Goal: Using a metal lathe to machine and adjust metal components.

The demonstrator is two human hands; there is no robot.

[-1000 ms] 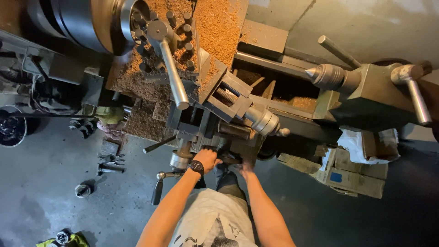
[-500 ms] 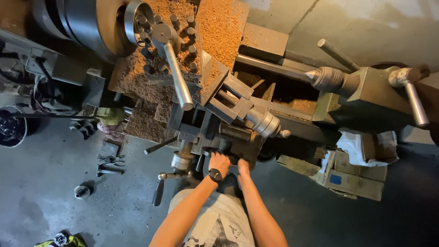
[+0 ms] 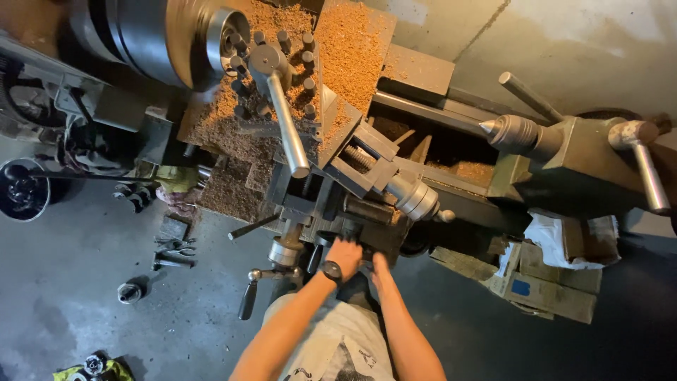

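Observation:
I look down on a metal lathe. Its chuck at the upper left is blurred by spinning. The tool post with its long lever sits in orange chips. My left hand, a black watch on the wrist, is closed on the dark handwheel on the carriage front. My right hand lies on the same wheel just to the right, fingers pointing up. Both hands hide most of the wheel. The cross-slide handle sticks out above them.
The tailstock, with a pointed centre and a long handle, stands at the right. Cardboard and rags lie below it. Loose tools and small parts are scattered on the grey floor at the left, near a black round container.
Both hands have shifted slightly to the right along the carriage front and sit closer together on the handwheel. The chuck keeps spinning.

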